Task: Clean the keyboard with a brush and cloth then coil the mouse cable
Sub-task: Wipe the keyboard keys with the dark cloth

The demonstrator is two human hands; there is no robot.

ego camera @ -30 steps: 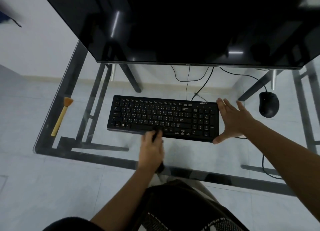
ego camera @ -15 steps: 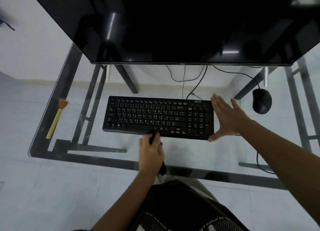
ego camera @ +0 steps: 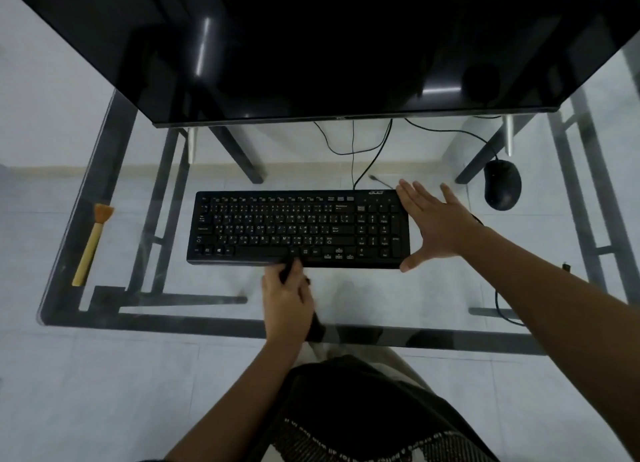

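A black keyboard (ego camera: 298, 229) lies flat on a glass desk (ego camera: 207, 326), just in front of a large dark monitor (ego camera: 329, 45). The right hand (ego camera: 440, 226) is open, its fingers straight and spread, the palm set against the keyboard's right end with the thumb at the near right corner. The left hand (ego camera: 284, 302) sits at the keyboard's near edge, below the space bar, its fingers curled round something dark that looks like a cloth (ego camera: 317, 324). One end of the cloth touches the keyboard's front edge and the rest trails out beneath the wrist. Well to the left of the keyboard, near the desk's left rim, a brush (ego camera: 91, 243) with a yellow handle and orange bristles lies untouched, bristles pointing away from the person. To the right of the keyboard and slightly behind it, beyond the right hand, rests a black mouse (ego camera: 502, 184). Its cable (ego camera: 446, 131) runs loose and uncoiled back under the monitor.
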